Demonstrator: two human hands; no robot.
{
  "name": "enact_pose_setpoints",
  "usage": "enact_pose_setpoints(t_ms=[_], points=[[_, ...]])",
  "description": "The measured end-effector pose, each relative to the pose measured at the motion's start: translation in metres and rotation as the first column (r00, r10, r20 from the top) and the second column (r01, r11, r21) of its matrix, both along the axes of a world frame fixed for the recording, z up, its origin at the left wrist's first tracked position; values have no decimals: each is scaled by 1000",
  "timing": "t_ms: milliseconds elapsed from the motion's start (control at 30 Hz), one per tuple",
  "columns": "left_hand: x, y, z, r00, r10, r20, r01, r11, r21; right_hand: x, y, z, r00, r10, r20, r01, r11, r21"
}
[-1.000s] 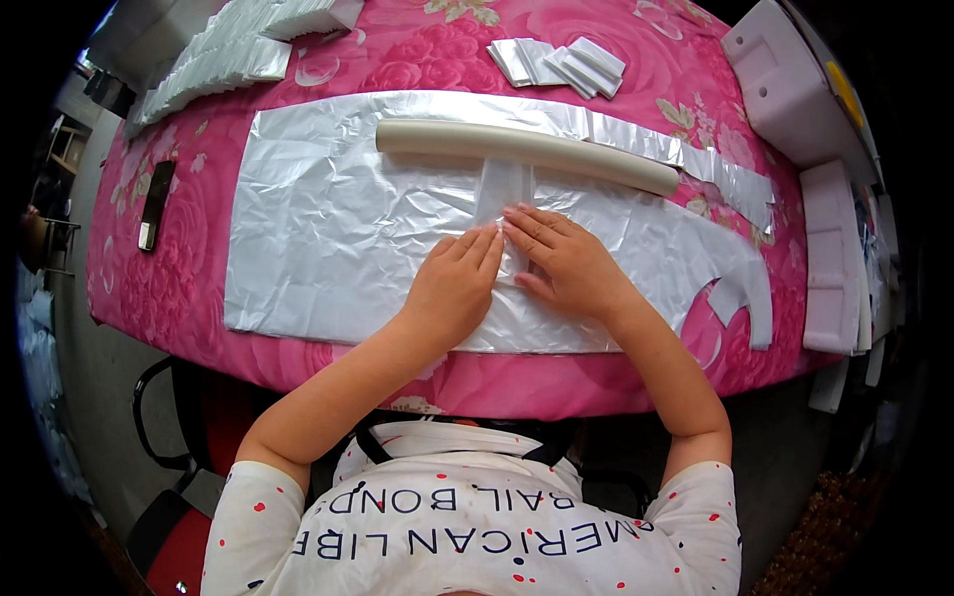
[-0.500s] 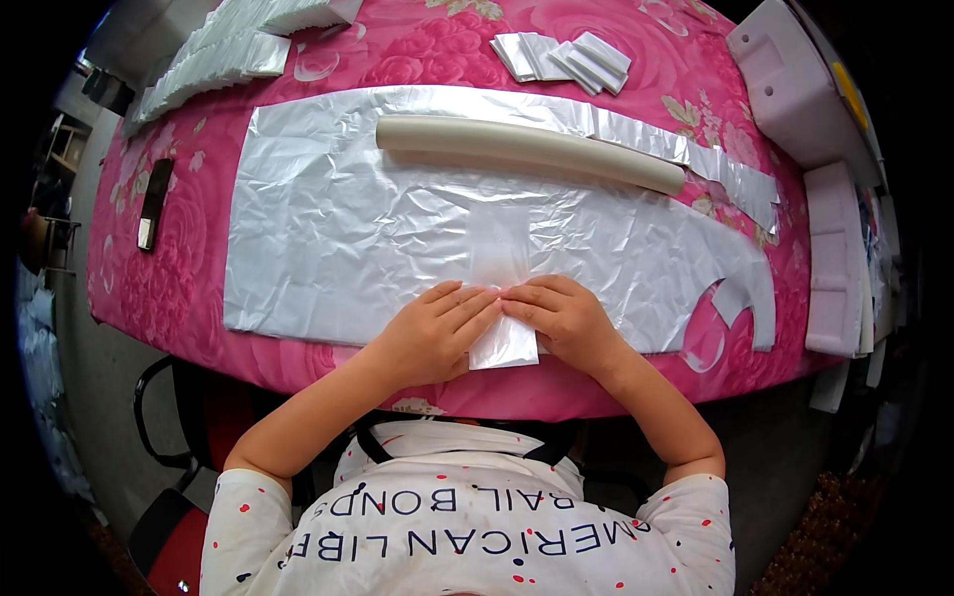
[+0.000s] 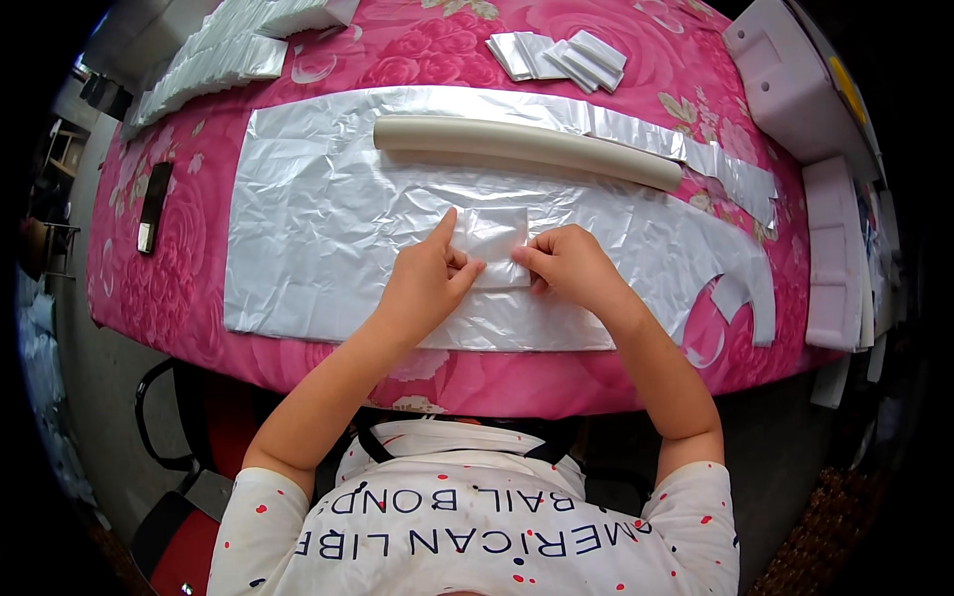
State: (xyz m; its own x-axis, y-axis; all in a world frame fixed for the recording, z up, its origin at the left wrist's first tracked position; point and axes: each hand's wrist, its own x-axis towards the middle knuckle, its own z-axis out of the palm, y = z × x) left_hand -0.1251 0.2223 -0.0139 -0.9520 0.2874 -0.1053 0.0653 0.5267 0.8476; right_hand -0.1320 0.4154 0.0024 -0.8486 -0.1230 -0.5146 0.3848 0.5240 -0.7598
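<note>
A folded plastic bag point(image 3: 499, 238), whitish and see-through, forms a small square on top of a wide stack of flat plastic bags point(image 3: 308, 228). At the square's lower left corner my left hand point(image 3: 425, 276) grips it between thumb and bent fingers, the index finger stretched along the left edge. My right hand point(image 3: 571, 266) pinches the square's right edge between thumb and fingers. Beyond both hands, a long beige tube point(image 3: 527, 149) lies across the stack.
Several folded packets point(image 3: 571, 60) lie at the back. Rows of folded bags point(image 3: 214, 65) fill the far left. A dark narrow object point(image 3: 154, 207) rests on the pink flowered tablecloth point(image 3: 194, 273). White foam boxes point(image 3: 780, 74) stand at the right edge.
The long strip under my hands has been folded up into a square. Both hands have moved away from me and apart, to the square's two sides.
</note>
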Motion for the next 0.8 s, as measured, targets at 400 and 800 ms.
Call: enact_pose_setpoints(t_ms=[400, 800], points=[[8, 31, -23, 808, -360, -467, 125, 878, -462, -10, 2, -7, 998, 17, 55, -14, 999, -41], [6, 28, -30, 860, -339, -382, 141, 876, -461, 22, 0, 14, 913, 308, -266, -83, 780, 620]])
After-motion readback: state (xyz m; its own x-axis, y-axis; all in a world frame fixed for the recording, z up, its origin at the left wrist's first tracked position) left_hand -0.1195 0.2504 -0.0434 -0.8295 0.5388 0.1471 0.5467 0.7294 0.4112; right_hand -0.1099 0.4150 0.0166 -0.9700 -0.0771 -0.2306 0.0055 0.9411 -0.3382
